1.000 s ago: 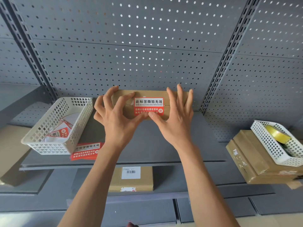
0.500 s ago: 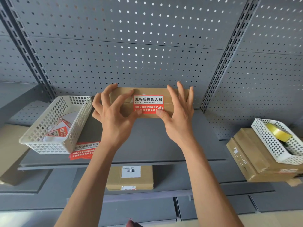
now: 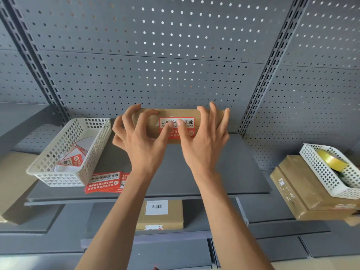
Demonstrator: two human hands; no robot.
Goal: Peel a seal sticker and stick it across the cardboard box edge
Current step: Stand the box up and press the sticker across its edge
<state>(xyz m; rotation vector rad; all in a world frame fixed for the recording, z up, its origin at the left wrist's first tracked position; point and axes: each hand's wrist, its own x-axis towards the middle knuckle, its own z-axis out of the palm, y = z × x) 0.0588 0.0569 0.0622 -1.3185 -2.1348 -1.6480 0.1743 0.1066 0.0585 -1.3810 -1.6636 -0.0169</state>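
A flat cardboard box [image 3: 175, 113] lies at the back of the grey shelf [image 3: 224, 172] against the pegboard. A red and white seal sticker [image 3: 188, 123] is folded over the box's front top edge. My left hand [image 3: 140, 139] and my right hand [image 3: 202, 145] both rest on the box. Their fingers are spread over its top and their thumbs press side by side on the middle of the sticker. The thumbs hide part of the sticker's print.
A white basket [image 3: 64, 180] with sticker backing scraps stands at the left, with a stack of red seal stickers [image 3: 105, 182] in front of it. At the right, another white basket [image 3: 319, 172] holds a tape roll [image 3: 331, 159] on stacked cardboard boxes [image 3: 296, 184]. A labelled box [image 3: 159, 215] lies on the lower shelf.
My thumbs have slid from the sticker's lower part and sides up to its middle, meeting near the box edge. The box has stayed in place.
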